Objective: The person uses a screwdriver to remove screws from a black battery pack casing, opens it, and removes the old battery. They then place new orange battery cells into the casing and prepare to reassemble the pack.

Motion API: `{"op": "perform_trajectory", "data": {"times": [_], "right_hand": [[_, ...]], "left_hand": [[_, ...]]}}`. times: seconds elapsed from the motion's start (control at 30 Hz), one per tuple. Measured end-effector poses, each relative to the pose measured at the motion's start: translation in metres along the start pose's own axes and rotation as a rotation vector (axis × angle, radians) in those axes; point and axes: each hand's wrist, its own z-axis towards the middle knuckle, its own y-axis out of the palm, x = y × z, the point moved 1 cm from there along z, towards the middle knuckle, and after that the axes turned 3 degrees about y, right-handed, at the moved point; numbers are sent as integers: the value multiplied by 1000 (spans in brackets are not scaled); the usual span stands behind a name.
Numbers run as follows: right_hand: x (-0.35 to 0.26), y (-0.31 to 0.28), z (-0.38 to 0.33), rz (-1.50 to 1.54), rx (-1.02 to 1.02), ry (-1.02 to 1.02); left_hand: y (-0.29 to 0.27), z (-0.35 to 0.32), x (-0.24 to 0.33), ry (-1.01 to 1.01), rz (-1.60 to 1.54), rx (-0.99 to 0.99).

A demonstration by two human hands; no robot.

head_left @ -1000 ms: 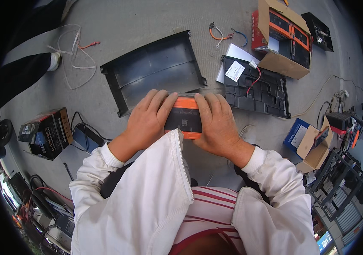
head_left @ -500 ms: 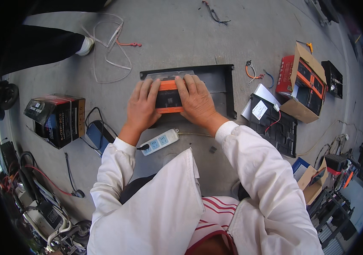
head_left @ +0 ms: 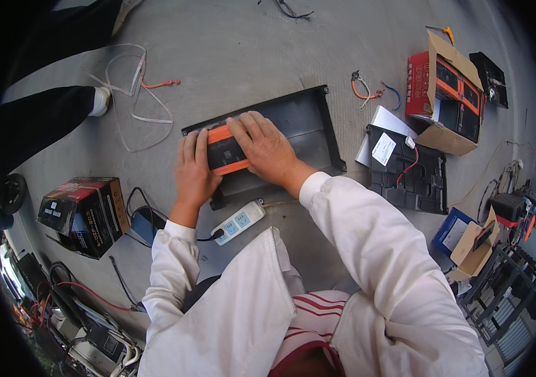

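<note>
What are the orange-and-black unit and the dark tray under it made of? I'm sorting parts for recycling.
The orange-and-black unit, held by the left hand and right hand, looks like moulded plastic: uniform colour, rounded edges, matte. The dark tray appears to be plastic or painted sheet metal: thin raised rim, dull sheen. The look leaves it open.

An outdoor repair or workshop yard, judging by the bare concrete ground (head_left: pixel 230 56) strewn with gear. Around the long black tray (head_left: pixel 305 119): a white power strip (head_left: pixel 238 222) just below, loose wires (head_left: pixel 131 81) up left, pliers (head_left: pixel 363 88) and an open carton (head_left: pixel 447 94) to the right, a boxed black-and-orange unit (head_left: pixel 82 213) lower left, tangled cables (head_left: pixel 73 295) beyond.
</note>
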Motion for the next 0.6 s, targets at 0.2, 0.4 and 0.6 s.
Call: {"op": "perform_trajectory", "data": {"times": [0.2,0.4,0.6], "right_hand": [[52,-77,-107,16,100,593],[62,-76,-163,273,-40,766],[57,-56,-158,300,24,832]], "left_hand": [[2,8,-6,-25,0,-55],[-3,13,-1,-5,74,-72],[-5,14,6,-12,148,-90]]}}
